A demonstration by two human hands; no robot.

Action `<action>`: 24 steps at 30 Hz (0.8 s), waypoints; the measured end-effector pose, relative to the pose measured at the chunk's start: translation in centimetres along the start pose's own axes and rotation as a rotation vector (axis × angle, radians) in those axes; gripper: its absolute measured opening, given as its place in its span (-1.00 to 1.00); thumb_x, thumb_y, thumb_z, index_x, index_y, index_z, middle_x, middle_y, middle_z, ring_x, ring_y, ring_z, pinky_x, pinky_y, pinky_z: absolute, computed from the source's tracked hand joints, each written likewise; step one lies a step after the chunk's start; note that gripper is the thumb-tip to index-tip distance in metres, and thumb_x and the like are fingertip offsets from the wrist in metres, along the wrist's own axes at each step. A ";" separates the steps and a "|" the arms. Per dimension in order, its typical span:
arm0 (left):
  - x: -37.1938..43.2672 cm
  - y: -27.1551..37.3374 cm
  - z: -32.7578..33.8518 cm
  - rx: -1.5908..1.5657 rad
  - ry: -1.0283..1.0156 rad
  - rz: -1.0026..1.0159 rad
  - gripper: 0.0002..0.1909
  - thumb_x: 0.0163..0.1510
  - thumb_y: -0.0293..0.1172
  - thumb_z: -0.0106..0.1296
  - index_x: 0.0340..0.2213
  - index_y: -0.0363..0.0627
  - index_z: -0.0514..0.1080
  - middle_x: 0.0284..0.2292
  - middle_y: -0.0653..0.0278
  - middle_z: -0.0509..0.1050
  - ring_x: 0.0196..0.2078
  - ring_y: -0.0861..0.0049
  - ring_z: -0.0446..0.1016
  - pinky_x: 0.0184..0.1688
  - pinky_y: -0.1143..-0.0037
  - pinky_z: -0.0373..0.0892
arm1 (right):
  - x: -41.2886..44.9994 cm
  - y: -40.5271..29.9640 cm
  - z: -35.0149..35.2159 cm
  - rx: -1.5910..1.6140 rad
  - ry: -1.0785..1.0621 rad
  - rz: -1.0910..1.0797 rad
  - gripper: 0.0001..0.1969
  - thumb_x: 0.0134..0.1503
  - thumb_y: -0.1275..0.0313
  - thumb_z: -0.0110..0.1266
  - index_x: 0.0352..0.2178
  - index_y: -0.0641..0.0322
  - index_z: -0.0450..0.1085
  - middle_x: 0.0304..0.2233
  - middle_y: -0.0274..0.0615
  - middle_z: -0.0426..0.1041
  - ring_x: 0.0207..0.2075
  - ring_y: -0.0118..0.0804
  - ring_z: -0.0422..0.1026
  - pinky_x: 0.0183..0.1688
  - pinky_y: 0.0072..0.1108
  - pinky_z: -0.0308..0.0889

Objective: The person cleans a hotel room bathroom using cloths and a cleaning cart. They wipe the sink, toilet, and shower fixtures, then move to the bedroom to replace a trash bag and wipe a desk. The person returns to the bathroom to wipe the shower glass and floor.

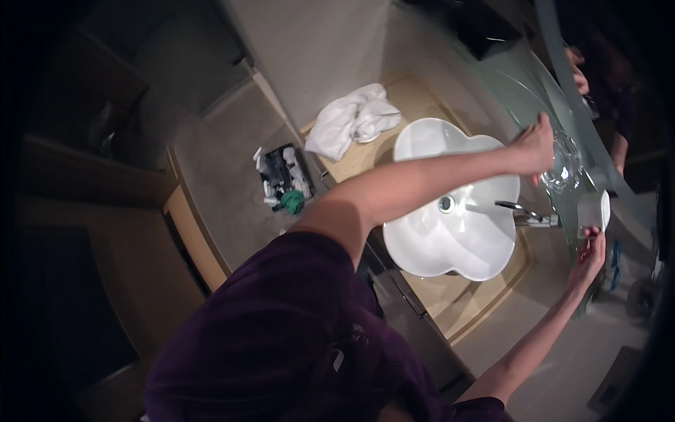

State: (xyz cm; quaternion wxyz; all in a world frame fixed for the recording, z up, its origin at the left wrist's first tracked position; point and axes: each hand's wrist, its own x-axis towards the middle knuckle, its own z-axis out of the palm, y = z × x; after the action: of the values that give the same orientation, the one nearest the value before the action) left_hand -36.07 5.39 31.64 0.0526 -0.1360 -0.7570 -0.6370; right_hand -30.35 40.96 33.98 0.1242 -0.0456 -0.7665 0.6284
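My left hand (pixel 531 149) reaches across a white scalloped washbasin (pixel 448 248) to a glass shelf (pixel 519 84) below the mirror. Right beside its fingers is a clear, shiny thing (pixel 565 168), perhaps glass or crumpled plastic. Most of those fingers are hidden, so a grip cannot be made out. My right hand (pixel 590 258), past the tap, has its fingertips on a whitish, partly see-through cup-like container (pixel 593 211) and holds it at its lower end. A chrome tap (pixel 538 219) stands between my two forearms, its lever over the basin.
A crumpled white towel (pixel 356 118) lies on the beige counter (pixel 440 303). On the floor, an open dark container (pixel 282 169) holds white items and a green cloth (pixel 292 201). A mirror (pixel 596 121) rises behind the shelf. Something blue (pixel 615 266) is near my right hand.
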 end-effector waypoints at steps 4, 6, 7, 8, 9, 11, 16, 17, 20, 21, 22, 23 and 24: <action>-13.4 -0.2 -5.6 -0.681 -0.147 -0.256 -0.73 0.22 -0.43 -0.17 -0.16 -0.45 0.21 -0.57 0.13 0.41 -0.60 0.40 0.50 -0.54 0.47 0.45 | -1.6 -1.4 5.2 0.142 -0.020 -0.009 -0.72 0.30 0.16 -0.01 -0.18 0.13 0.44 -0.33 -0.44 0.48 -0.50 -0.71 0.23 -0.51 -0.81 0.07; -19.9 -1.5 -8.9 -0.783 -0.221 -0.381 -0.74 0.26 -0.34 -0.14 -0.21 -0.37 0.31 -0.55 0.22 0.42 -0.59 0.53 0.47 -0.56 0.54 0.42 | -2.8 -1.6 5.7 0.273 0.007 -0.063 -0.70 0.31 0.17 -0.03 -0.18 0.18 0.43 -0.32 -0.45 0.48 -0.44 -0.71 0.28 -0.48 -0.81 0.12; -23.5 -2.1 -10.6 -0.812 -0.245 -0.418 -0.74 0.28 -0.31 -0.13 -0.24 -0.32 0.35 -0.55 0.26 0.42 -0.58 0.58 0.46 -0.56 0.56 0.41 | -3.1 -1.3 5.4 0.381 -0.105 -0.087 -0.69 0.31 0.17 -0.04 -0.18 0.21 0.42 -0.31 -0.45 0.48 -0.40 -0.71 0.31 -0.47 -0.82 0.14; -26.9 -4.1 -11.7 -0.833 -0.230 -0.491 -0.73 0.29 -0.27 -0.12 -0.23 -0.28 0.36 -0.54 0.29 0.42 -0.55 0.62 0.46 -0.56 0.58 0.40 | -6.8 -3.9 10.0 0.367 0.120 -0.047 -0.68 0.32 0.16 -0.05 -0.21 0.22 0.41 -0.34 -0.45 0.47 -0.42 -0.70 0.30 -0.48 -0.83 0.13; -30.1 -5.8 -12.8 -0.852 -0.214 -0.570 -0.72 0.30 -0.23 -0.11 -0.22 -0.25 0.37 -0.52 0.32 0.42 -0.53 0.65 0.46 -0.56 0.60 0.38 | -11.5 -6.2 14.5 0.351 0.344 -0.001 -0.67 0.32 0.15 -0.06 -0.25 0.24 0.41 -0.37 -0.45 0.45 -0.44 -0.70 0.30 -0.50 -0.84 0.11; -35.9 -6.3 -16.5 -0.925 -0.070 -0.683 -0.77 0.30 -0.24 -0.10 -0.20 -0.17 0.37 -0.50 0.36 0.43 -0.48 0.68 0.47 -0.48 0.64 0.39 | -15.1 -5.8 14.3 0.246 0.013 -0.040 -0.72 0.31 0.23 -0.04 -0.30 0.26 0.39 -0.39 -0.38 0.45 -0.54 -0.66 0.29 -0.56 -0.82 0.09; -45.9 -7.7 -22.4 -1.174 0.245 -0.537 -0.85 0.29 -0.33 -0.11 -0.18 -0.09 0.36 -0.29 0.21 0.47 -0.33 0.53 0.51 -0.32 0.58 0.43 | -25.9 -5.4 31.5 -0.074 -0.443 0.285 -0.72 0.26 0.29 -0.01 -0.46 0.25 0.43 -0.62 -0.50 0.37 -0.68 -0.77 0.03 -0.65 -0.81 -0.18; -47.3 -7.5 -23.7 -1.217 0.348 -0.493 -0.87 0.28 -0.37 -0.12 -0.18 -0.08 0.35 -0.21 0.15 0.47 -0.28 0.47 0.52 -0.28 0.56 0.44 | -27.5 -4.2 35.7 -0.177 -0.597 0.346 -0.74 0.24 0.30 0.02 -0.39 0.28 0.50 -0.57 -0.48 0.42 -0.66 -0.77 0.09 -0.61 -0.81 -0.08; -50.8 -8.6 -28.0 -1.218 0.361 -0.447 -0.80 0.27 -0.29 -0.05 -0.17 -0.14 0.35 -0.04 0.03 0.41 -0.20 0.35 0.53 -0.25 0.47 0.46 | -33.7 -0.8 48.1 -0.212 -0.836 0.579 -0.75 0.20 0.29 0.13 -0.31 0.30 0.56 -0.46 -0.45 0.50 -0.53 -0.66 0.22 -0.46 -0.73 0.09; -51.7 -8.4 -29.7 -1.256 0.375 -0.497 -0.77 0.27 -0.28 -0.04 -0.14 -0.15 0.36 -0.02 0.04 0.40 -0.18 0.34 0.53 -0.22 0.46 0.47 | -35.3 1.5 51.2 -0.185 -0.913 0.610 -0.74 0.19 0.28 0.14 -0.34 0.30 0.56 -0.43 -0.44 0.51 -0.47 -0.64 0.27 -0.41 -0.75 0.12; -52.6 -9.3 -30.6 -1.259 0.383 -0.489 -0.77 0.27 -0.28 -0.04 -0.14 -0.15 0.36 -0.02 0.04 0.40 -0.18 0.34 0.53 -0.22 0.46 0.47 | -37.2 3.3 54.0 -0.052 -0.985 0.650 -0.73 0.18 0.26 0.16 -0.37 0.29 0.57 -0.46 -0.43 0.49 -0.45 -0.62 0.29 -0.39 -0.73 0.15; -53.6 -10.7 -31.0 -1.253 0.441 -0.392 -0.72 0.27 -0.26 -0.04 -0.07 -0.17 0.34 -0.01 0.07 0.40 -0.17 0.35 0.53 -0.19 0.45 0.47 | -39.0 4.2 56.8 -0.138 -1.047 0.645 -0.77 0.20 0.32 0.12 -0.31 0.29 0.57 -0.42 -0.39 0.55 -0.55 -0.69 0.16 -0.47 -0.72 0.04; -55.0 -11.5 -31.9 -1.246 0.493 -0.304 -0.66 0.27 -0.25 -0.04 -0.01 -0.18 0.32 0.00 0.11 0.41 -0.16 0.36 0.54 -0.17 0.45 0.48 | -41.0 4.0 59.4 -0.131 -1.046 0.700 -0.76 0.19 0.30 0.13 -0.32 0.28 0.58 -0.44 -0.39 0.54 -0.55 -0.67 0.16 -0.46 -0.73 0.03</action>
State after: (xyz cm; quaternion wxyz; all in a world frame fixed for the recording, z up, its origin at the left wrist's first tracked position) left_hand 10.44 -35.18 12.60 0.0454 0.1159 -0.2261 -0.9661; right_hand -5.82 -24.00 14.02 -0.4828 0.0123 -0.7023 0.5229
